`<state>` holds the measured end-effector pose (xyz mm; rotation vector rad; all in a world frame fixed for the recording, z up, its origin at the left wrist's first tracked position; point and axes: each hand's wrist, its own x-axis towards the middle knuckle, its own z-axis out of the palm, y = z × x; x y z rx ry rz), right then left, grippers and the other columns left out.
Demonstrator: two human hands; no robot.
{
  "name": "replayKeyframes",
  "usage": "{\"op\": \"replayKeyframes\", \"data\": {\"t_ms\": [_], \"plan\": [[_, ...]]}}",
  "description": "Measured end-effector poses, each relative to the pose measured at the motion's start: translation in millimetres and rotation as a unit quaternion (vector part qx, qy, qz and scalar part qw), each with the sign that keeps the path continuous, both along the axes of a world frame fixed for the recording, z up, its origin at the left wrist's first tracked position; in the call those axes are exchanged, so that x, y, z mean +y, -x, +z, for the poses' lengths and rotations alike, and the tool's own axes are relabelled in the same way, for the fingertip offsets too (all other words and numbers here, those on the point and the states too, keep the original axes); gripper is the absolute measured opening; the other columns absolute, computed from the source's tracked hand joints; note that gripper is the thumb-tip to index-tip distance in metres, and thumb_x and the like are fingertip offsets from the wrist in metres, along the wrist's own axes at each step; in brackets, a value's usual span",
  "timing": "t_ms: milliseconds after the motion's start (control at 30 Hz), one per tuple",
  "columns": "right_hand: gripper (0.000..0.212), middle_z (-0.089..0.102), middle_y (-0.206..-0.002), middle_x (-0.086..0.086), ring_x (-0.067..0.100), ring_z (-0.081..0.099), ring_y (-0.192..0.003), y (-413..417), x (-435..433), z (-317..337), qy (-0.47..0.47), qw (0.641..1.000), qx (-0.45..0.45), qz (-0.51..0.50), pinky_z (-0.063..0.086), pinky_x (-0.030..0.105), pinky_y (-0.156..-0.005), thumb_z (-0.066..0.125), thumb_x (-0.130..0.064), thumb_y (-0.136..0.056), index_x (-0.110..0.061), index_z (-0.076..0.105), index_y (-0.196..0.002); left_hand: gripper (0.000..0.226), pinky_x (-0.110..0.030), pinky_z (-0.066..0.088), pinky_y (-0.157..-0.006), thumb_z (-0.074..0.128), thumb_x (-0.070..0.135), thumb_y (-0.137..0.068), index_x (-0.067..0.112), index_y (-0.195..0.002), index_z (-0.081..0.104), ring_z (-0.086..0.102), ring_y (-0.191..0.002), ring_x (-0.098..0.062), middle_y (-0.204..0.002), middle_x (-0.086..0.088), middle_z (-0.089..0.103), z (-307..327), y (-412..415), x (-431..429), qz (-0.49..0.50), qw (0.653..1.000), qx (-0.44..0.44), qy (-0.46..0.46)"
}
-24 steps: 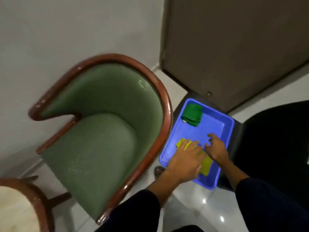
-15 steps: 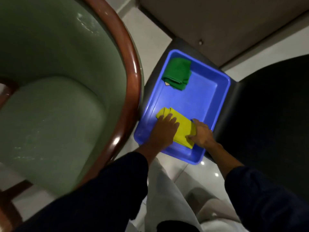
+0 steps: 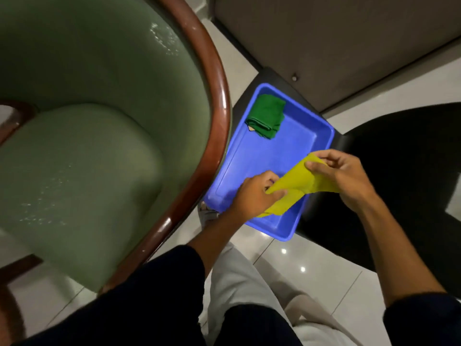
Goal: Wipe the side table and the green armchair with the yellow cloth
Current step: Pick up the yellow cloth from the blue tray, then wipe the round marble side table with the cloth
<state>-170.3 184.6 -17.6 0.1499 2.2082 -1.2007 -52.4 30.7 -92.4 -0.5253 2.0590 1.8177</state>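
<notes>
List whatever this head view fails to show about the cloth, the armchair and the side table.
- Side table: not identifiable in the head view; only dark wood shows at the left edge.
- green armchair: backrest top and front cut off by the top and left edges.
- yellow cloth: its ends are covered by the left hand and right hand, so its full size is unclear.
- blue tray: near end partly hidden by hands and cloth.

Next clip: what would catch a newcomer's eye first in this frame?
The bright yellow cloth, stretched between the left hand and right hand above the blue plastic tray at centre. A folded dark green cloth lies in the tray's far corner. The green armchair with a glossy wooden rim fills the left side.
</notes>
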Motion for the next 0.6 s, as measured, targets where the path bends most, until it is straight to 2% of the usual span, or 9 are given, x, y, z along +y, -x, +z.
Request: {"op": "replayKeyframes", "data": {"t_ms": [67, 200, 267, 333, 367, 433, 467, 533, 600], "plan": [[0.009, 0.068, -0.072, -0.005, 0.002, 0.058, -0.065, -9, -21, 29, -0.005, 0.997, 0.055, 0.055, 0.047, 0.02, -0.063, 0.073, -0.014, -0.084, -0.019, 0.067, -0.088, 0.028, -0.046, 0.057, -0.085, 0.075, 0.026, -0.085, 0.01, -0.104, 0.063, 0.071, -0.087, -0.031, -0.092, -0.017, 0.075, 26, -19, -6, 0.054, 0.995, -0.009, -0.085], [0.016, 0.055, -0.076, -0.01, -0.002, 0.048, -0.066, -43, -83, 83, -0.02, 0.976, 0.145, 0.16, 0.04, 0.018, -0.062, 0.065, -0.022, -0.092, -0.029, 0.053, -0.084, 0.032, -0.029, 0.057, -0.081, 0.075, 0.019, -0.085, 0.013, -0.115, 0.065, 0.07, -0.086, -0.013, -0.1, -0.005, 0.075, 79, -78, -49, 0.146, 0.95, 0.014, -0.277], [0.018, 0.05, -0.075, -0.009, 0.002, 0.045, -0.066, -74, -126, 105, -0.016, 0.967, 0.176, 0.183, 0.038, 0.022, -0.06, 0.062, -0.026, -0.093, -0.031, 0.049, -0.082, 0.046, -0.033, 0.057, -0.086, 0.081, 0.016, -0.076, 0.017, -0.119, 0.064, 0.07, -0.093, -0.015, -0.104, -0.001, 0.075, 100, -125, -82, 0.18, 0.931, 0.037, -0.317], [0.02, 0.046, -0.075, -0.006, 0.004, 0.041, -0.065, -107, -171, 120, 0.02, 0.965, 0.19, 0.18, 0.036, 0.023, -0.059, 0.061, -0.024, -0.094, -0.03, 0.046, -0.081, 0.055, -0.036, 0.057, -0.087, 0.082, 0.013, -0.069, 0.018, -0.12, 0.063, 0.07, -0.096, -0.018, -0.106, -0.003, 0.074, 110, -171, -116, 0.233, 0.916, 0.05, -0.323], [0.02, 0.048, -0.077, -0.004, 0.005, 0.043, -0.068, -127, -195, 124, 0.049, 0.968, 0.173, 0.174, 0.038, 0.023, -0.061, 0.061, -0.023, -0.094, -0.03, 0.046, -0.083, 0.053, -0.035, 0.058, -0.084, 0.082, 0.01, -0.068, 0.018, -0.118, 0.064, 0.071, -0.095, -0.018, -0.105, -0.004, 0.075, 112, -198, -136, 0.276, 0.904, 0.054, -0.323], [0.019, 0.057, -0.097, 0.003, 0.01, 0.055, -0.089, -168, -241, 124, 0.085, 0.972, 0.088, 0.199, 0.047, 0.028, -0.077, 0.066, -0.02, -0.09, -0.03, 0.053, -0.099, 0.039, -0.029, 0.061, -0.077, 0.08, 0.004, -0.073, 0.015, -0.109, 0.069, 0.074, -0.09, -0.018, -0.101, -0.004, 0.079, 111, -253, -179, 0.382, 0.865, 0.064, -0.32], [0.03, 0.059, -0.108, 0.004, 0.013, 0.058, -0.098, -187, -260, 120, 0.095, 0.969, 0.033, 0.225, 0.05, 0.03, -0.083, 0.069, -0.016, -0.087, -0.027, 0.054, -0.112, 0.031, -0.03, 0.061, -0.077, 0.078, 0.003, -0.078, 0.013, -0.106, 0.071, 0.074, -0.089, -0.019, -0.099, -0.005, 0.079, 107, -277, -198, 0.436, 0.842, 0.06, -0.313], [0.049, 0.063, -0.112, 0.004, 0.018, 0.064, -0.098, -234, -302, 100, 0.129, 0.948, -0.077, 0.28, 0.056, 0.029, -0.077, 0.069, -0.005, -0.083, -0.016, 0.053, -0.128, 0.022, -0.038, 0.06, -0.087, 0.072, 0.006, -0.084, 0.009, -0.106, 0.071, 0.073, -0.095, -0.026, -0.103, -0.009, 0.078, 94, -335, -235, 0.546, 0.785, 0.044, -0.288], [0.041, 0.066, -0.1, 0.01, 0.021, 0.064, -0.085, -287, -340, 68, 0.102, 0.926, -0.103, 0.348, 0.057, 0.025, -0.065, 0.065, 0.001, -0.086, -0.002, 0.056, -0.126, 0.023, -0.049, 0.055, -0.096, 0.068, 0.007, -0.088, 0.004, -0.111, 0.068, 0.069, -0.104, -0.033, -0.111, -0.017, 0.075, 75, -394, -258, 0.608, 0.753, 0.008, -0.25]]}}
